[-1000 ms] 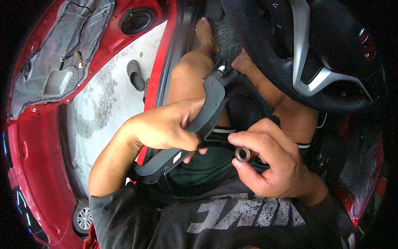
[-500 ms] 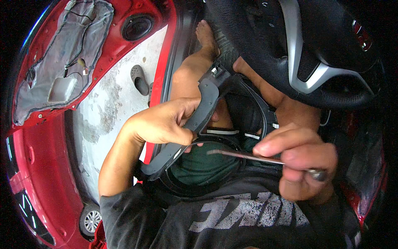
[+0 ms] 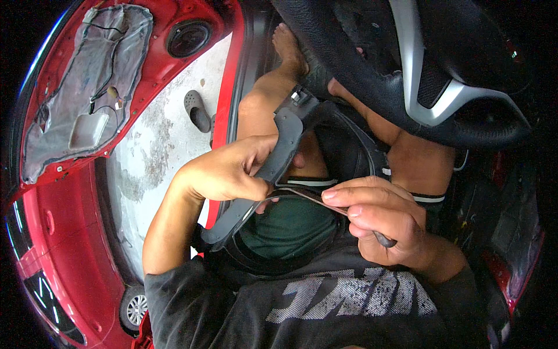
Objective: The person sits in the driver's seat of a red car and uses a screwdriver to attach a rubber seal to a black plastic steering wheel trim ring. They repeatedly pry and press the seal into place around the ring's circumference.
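A black steering wheel point(image 3: 407, 75) with a silver spoke fills the upper right, hanging close over the bare knees and crowding the space above both hands. To the left the red car door point(image 3: 75, 174) stands open, its inner skin stripped: a grey plastic sheet point(image 3: 87, 81) with thin wires covers the panel, and a round black speaker point(image 3: 189, 38) sits near its top edge. Between door and sill lies rough, stained concrete floor point(image 3: 151, 151), with one dark sandal point(image 3: 196, 110) on it. A small car wheel shows at the lower left, bent by the lens.

The left hand point(image 3: 224, 171) is closed around a long grey trim piece point(image 3: 273, 163) — fingers wrapped over its outer face, thumb pressing from the near side. The trim is matte moulded plastic, curved and narrow, running from the lap up toward the steering column, where a darker clip end shows. It lies across the lap, between the two hands.

The right hand point(image 3: 381, 224) pinches a thin tool point(image 3: 317, 200) — a slim metal shaft with a dark handle end poking out under the fingers. Its tip reaches to the trim just beside the left thumb; whether it touches I cannot tell.
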The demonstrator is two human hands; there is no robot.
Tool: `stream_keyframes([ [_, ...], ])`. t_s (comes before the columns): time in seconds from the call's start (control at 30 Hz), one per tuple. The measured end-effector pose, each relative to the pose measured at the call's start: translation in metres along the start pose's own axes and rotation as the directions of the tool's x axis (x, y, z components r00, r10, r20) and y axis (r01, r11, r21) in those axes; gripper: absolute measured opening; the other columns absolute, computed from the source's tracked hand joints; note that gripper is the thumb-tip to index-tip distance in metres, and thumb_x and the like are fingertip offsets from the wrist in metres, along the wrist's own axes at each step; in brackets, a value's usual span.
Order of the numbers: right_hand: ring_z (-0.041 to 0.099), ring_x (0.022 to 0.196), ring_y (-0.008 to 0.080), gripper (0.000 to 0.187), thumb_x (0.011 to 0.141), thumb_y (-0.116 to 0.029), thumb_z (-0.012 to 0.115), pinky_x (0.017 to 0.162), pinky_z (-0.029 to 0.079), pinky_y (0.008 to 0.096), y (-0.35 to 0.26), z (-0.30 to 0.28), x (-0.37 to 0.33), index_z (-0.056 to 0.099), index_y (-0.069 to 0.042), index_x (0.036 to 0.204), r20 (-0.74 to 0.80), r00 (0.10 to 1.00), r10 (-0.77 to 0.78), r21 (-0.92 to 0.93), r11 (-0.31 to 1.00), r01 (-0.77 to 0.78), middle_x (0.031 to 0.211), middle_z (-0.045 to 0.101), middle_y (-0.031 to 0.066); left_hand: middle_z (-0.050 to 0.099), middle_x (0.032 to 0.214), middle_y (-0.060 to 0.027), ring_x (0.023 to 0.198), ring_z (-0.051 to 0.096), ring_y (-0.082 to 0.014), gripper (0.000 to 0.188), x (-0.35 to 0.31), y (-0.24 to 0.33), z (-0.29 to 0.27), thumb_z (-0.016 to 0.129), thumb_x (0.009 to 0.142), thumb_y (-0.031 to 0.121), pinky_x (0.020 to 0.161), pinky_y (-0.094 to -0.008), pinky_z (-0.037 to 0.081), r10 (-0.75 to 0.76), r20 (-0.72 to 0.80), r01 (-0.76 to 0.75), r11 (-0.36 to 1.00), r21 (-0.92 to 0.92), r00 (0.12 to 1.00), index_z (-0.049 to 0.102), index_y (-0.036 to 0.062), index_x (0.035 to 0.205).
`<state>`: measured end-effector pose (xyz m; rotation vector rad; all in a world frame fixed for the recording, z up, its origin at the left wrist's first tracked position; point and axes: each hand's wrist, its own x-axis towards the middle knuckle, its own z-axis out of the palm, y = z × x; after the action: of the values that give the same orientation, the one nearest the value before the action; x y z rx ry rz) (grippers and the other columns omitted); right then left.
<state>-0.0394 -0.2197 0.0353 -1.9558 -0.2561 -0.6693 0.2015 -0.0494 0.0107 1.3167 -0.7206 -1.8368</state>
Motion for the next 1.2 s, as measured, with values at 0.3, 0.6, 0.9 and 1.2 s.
stream_keyframes([
  [0.3,0.079,0.090,0.0371,0.030,0.086,-0.003,0.080,0.074,0.068,0.0433,0.011,0.021,0.004,0.065,-0.001,0.111,-0.059,0.989,-0.138,-0.031,0.990,0.136,0.108,0.075,0.0233,0.075,0.096,-0.0117,0.079,0.076,-0.0193,0.069,0.005,-0.007,-0.002,0.070,0.078,-0.004,0.065,-0.0320,0.063,-0.001,-0.005,0.001,0.999,-0.051,1.000,0.051,-0.0053,0.145],
  [0.6,0.080,0.093,0.0370,0.035,0.085,-0.001,0.082,0.078,0.069,0.0454,0.012,0.016,-0.010,0.064,0.000,0.116,-0.070,0.992,-0.108,-0.027,0.994,0.106,0.112,0.075,0.0249,0.075,0.096,-0.0131,0.078,0.076,-0.0210,0.073,0.007,-0.014,-0.005,0.067,0.079,-0.006,0.064,-0.0321,0.063,-0.006,0.017,0.007,0.998,-0.063,1.000,0.047,-0.0052,0.149],
  [0.9,0.080,0.093,0.0318,0.029,0.089,-0.008,0.077,0.072,0.067,0.0393,-0.002,0.024,0.007,0.065,-0.006,0.114,0.071,0.983,-0.171,-0.219,0.959,0.182,0.107,0.075,0.0193,0.072,0.099,-0.0138,0.074,0.074,-0.0210,0.068,0.010,-0.023,-0.011,0.065,0.085,-0.006,0.067,-0.0331,0.062,0.051,0.081,-0.042,0.993,-0.112,0.995,0.045,-0.0044,0.150],
  [1.2,0.066,0.072,0.0236,0.016,0.086,-0.013,0.074,0.059,0.055,0.0357,-0.001,0.031,0.042,0.065,-0.006,0.097,0.124,0.992,-0.028,-0.220,0.974,0.055,0.086,0.062,0.0076,0.069,0.103,-0.0105,0.076,0.071,-0.0171,0.060,0.004,-0.017,-0.008,0.060,0.094,0.003,0.072,-0.0302,0.058,0.089,0.071,-0.078,0.985,-0.154,0.993,0.045,-0.0026,0.152],
])
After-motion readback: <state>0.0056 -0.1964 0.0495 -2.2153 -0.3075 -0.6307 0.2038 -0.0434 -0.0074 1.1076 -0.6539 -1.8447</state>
